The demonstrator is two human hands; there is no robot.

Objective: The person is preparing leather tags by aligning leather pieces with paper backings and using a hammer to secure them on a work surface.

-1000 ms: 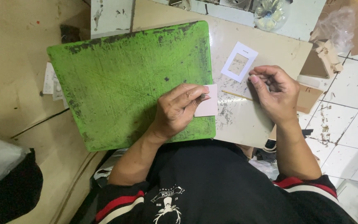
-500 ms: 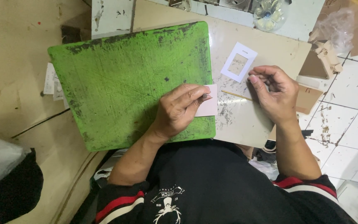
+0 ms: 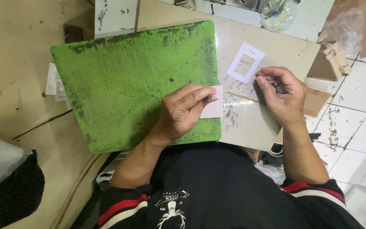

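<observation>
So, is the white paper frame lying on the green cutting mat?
No, the white paper frame lies on the beige board, to the right of the green cutting mat.

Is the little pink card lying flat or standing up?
Flat. The pink card lies on the green board's edge, with the left hand pressing it down.

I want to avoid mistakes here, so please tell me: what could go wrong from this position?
1. The left hand pins the small pale card right at the edge of the green board; the card may slip off.
2. The right hand grips one end of the thin stick, which looks fragile and could snap.
3. The white paper frame lies loose near the right hand and could be knocked aside.
</observation>
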